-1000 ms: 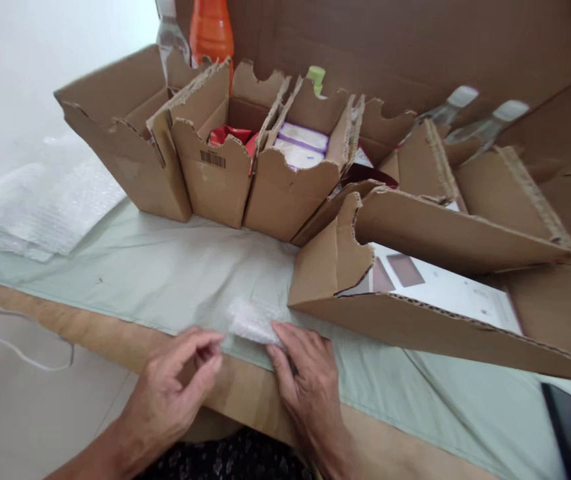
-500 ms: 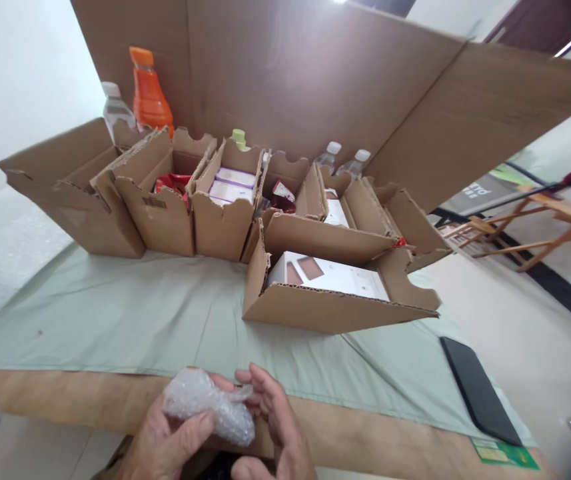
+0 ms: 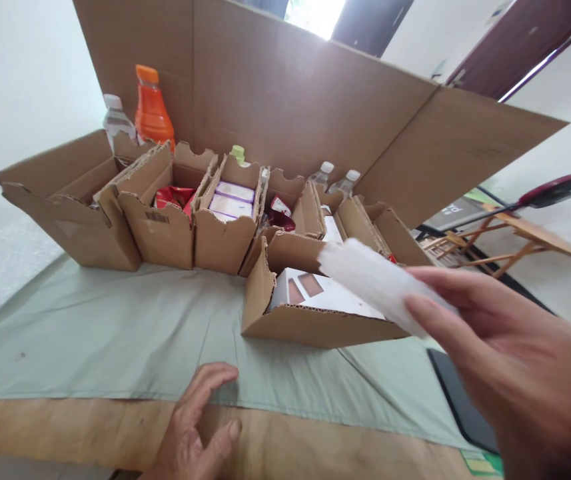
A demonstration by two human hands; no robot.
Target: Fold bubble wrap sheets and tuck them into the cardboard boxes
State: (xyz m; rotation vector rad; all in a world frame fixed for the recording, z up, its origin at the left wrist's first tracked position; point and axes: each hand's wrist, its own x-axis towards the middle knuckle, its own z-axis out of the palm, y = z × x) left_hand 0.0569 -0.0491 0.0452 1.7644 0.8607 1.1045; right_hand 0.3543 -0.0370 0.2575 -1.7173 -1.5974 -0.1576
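Observation:
A bubble-wrapped packet [image 3: 370,277], whitish and smeared by motion, is pinched between the thumb and fingers of my right hand [image 3: 505,347]. What lies inside the wrap cannot be made out. It is held above the right part of the front cardboard box [image 3: 315,328], in which a white carton [image 3: 310,287] with brown squares lies. Near the table's front edge, my left hand [image 3: 198,427] is open, thumb and fingers apart, holding nothing. The right hand and packet hide the front box's right end.
Several open cardboard bins stand in a row behind, holding a red packet [image 3: 175,199] and purple-edged boxes [image 3: 232,200]. An orange bottle [image 3: 152,110] and clear bottles are behind them, before a tall cardboard panel [image 3: 265,87]. A black phone-like slab [image 3: 458,393] lies at right.
The left hand has let go of the bubble-wrapped packet. My right hand has taken it up and to the right, over the front box. The view has shifted slightly.

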